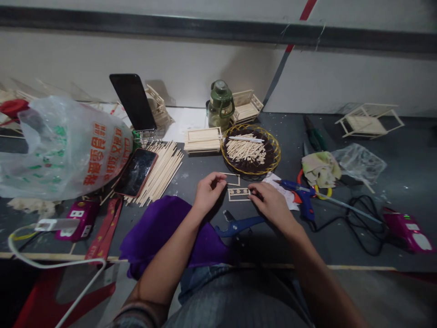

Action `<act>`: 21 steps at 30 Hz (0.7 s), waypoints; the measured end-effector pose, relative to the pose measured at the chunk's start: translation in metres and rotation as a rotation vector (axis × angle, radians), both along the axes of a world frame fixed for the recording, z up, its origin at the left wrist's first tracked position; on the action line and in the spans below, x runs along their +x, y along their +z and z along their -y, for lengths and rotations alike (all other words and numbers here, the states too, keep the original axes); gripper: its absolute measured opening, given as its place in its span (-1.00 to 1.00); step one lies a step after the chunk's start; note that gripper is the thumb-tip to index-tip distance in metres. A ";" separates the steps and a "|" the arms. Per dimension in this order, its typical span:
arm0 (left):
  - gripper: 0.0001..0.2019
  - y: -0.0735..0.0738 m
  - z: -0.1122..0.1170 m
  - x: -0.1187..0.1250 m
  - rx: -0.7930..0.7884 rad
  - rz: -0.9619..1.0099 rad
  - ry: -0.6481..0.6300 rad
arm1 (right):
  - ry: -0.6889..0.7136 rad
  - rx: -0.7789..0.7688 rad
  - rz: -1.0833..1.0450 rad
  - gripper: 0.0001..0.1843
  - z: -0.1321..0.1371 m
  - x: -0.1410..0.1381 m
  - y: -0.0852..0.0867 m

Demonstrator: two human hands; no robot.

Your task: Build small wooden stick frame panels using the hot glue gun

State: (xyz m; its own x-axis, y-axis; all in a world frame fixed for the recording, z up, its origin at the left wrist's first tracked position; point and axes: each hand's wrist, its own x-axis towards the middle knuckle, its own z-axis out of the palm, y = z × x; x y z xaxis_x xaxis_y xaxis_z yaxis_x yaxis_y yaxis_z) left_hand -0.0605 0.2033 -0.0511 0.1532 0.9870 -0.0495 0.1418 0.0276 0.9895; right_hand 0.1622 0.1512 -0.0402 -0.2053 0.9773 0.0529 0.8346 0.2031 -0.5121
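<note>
My left hand (pixel 209 193) is closed in a pinch on the left end of a small rectangular frame of thin wooden sticks (pixel 239 180). Just below it, a second small stick frame (pixel 235 198) with a row of little flower-like pieces inside has its right end between the fingers and thumb of my right hand (pixel 269 200). The two frames are close together, one above the other, over the dark tabletop. Nearer my body is a blue-handled cutter (pixel 241 225). A blue glue gun (pixel 305 200) with a long glue stick rests right of my right hand.
Beyond the frames stands a wicker basket (pixel 277 157) of cut sticks. Long sticks (pixel 167 171) and a phone (pixel 137 172) lie left, near a plastic bag (pixel 68 150). Purple cloth (pixel 157 228) covers the front edge. A green bottle (pixel 220 102) and stick-built chair (pixel 368 120) stand behind.
</note>
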 end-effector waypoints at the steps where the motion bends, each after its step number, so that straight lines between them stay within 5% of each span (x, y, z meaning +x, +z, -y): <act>1: -0.86 0.000 0.000 0.000 0.002 0.005 0.002 | -0.009 0.009 -0.013 -0.81 0.001 -0.001 -0.002; 10: -0.86 0.003 -0.006 0.007 0.010 0.181 0.172 | -0.285 0.212 -0.145 -0.83 0.021 -0.018 -0.015; 15: -0.79 0.005 -0.008 0.013 -0.126 0.509 0.307 | -0.267 0.299 -0.080 -0.83 0.024 -0.022 -0.021; 21: -0.76 0.003 -0.006 0.012 -0.182 0.623 0.370 | -0.191 0.318 -0.001 -0.82 0.029 -0.025 -0.008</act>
State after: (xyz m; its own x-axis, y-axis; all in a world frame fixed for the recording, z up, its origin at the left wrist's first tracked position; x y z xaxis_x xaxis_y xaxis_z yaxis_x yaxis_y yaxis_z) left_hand -0.0489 0.2094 -0.0480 -0.1342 0.9640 -0.2295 -0.4942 0.1356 0.8587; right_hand 0.1368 0.1223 -0.0482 -0.0202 0.9327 0.3601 0.8724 0.1923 -0.4494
